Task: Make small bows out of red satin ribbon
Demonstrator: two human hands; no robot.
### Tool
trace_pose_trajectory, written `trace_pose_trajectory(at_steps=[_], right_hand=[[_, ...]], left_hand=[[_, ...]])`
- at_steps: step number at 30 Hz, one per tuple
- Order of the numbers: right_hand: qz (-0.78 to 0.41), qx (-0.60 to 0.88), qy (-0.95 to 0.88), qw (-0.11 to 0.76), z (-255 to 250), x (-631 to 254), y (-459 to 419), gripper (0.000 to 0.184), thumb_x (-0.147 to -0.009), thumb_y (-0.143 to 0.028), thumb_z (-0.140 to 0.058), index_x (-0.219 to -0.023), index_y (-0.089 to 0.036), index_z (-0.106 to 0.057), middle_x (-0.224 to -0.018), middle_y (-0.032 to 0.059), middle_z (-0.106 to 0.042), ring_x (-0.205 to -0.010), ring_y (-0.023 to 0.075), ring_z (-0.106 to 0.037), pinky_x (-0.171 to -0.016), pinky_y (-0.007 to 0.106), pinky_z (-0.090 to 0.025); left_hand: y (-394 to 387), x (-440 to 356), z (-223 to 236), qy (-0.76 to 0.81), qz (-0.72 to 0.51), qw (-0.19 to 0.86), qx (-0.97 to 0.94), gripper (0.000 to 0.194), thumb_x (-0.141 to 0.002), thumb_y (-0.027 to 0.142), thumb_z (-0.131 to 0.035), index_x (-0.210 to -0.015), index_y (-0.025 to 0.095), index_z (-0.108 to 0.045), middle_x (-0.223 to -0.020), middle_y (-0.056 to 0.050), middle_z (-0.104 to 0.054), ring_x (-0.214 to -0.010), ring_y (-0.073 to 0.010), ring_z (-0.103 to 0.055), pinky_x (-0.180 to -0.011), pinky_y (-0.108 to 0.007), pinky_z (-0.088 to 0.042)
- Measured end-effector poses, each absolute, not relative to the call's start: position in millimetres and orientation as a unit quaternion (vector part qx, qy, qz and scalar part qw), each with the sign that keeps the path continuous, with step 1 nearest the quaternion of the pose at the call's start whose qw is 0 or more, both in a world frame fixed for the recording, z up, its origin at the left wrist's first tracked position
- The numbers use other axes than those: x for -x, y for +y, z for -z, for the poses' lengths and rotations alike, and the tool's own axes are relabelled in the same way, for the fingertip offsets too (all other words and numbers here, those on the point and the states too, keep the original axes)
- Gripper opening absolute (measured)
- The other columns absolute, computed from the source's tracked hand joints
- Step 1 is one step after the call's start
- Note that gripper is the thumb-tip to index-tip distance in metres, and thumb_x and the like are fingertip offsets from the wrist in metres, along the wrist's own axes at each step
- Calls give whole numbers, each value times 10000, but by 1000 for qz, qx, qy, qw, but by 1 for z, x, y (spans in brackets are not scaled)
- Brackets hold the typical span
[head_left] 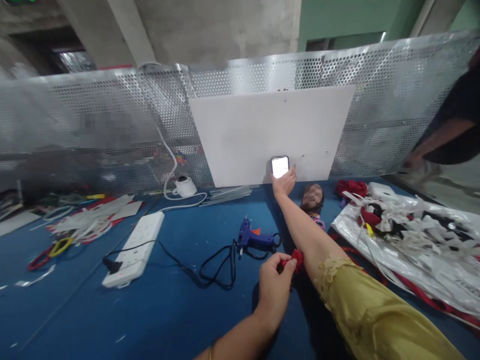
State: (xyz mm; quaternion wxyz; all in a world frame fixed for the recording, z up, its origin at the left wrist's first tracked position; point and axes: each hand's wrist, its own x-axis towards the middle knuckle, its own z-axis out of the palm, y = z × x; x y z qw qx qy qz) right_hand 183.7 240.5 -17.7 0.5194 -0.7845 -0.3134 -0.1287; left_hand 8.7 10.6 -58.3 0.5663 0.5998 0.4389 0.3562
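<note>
My left hand [274, 287] is closed, pinching a small folded red fabric piece [297, 258] between thumb and fingertips just above the blue table. My right arm reaches far forward, and my right hand [285, 183] grips the lower part of a phone [280, 165] with a bright, lit screen. The phone stands upright against a white board [243, 130]. Beyond my left hand, a blue glue gun [258, 240] with an orange trigger rests on the table, its black cord looping to the left.
A white power strip [137, 247] holds a black plug. Scissors [60, 246] and paper scraps lie at the left. Glue sticks [228, 194] lie near a white cup [185, 187]. A plastic bag [405, 250] bears fabric scraps at the right. Another person's arm [438, 140] shows behind the perforated partition.
</note>
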Motion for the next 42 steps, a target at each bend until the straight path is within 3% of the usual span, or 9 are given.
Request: trace_pose_trajectory(at_steps=[13,25,42], right_hand=[[135,781,-286,539,29,-187,263,969,-707,-415,-700,-1410,11,-188,-1179,250,-484,-1097,343,-441,-973,436,-357],[135,767,-285,559,30,-183,278,963,-722,-423,-692,-1413,4,-175,-1229,258,-459,-1158,335,-410,-1008,438,-331],[140,787,-279,532,27,-193,284,976,-668,-408,-740,-1397,-8,-228,-1166,238,-512,-1088,339,-480,-955,440,-364]], left_hand=[[9,-8,53,441,-347,561,-609,197,-776,322,-560,-739,138,-619,-603,15,-509,-548,-103,-409,-530,-225,-320],[9,-9,58,440,-351,566,-603,183,-777,313,-559,-721,147,-609,-607,9,-519,-552,-105,-420,-530,-226,-320],[8,-8,56,438,-344,574,-600,192,-778,321,-558,-731,142,-610,-598,15,-509,-538,-97,-407,-509,-216,-311]])
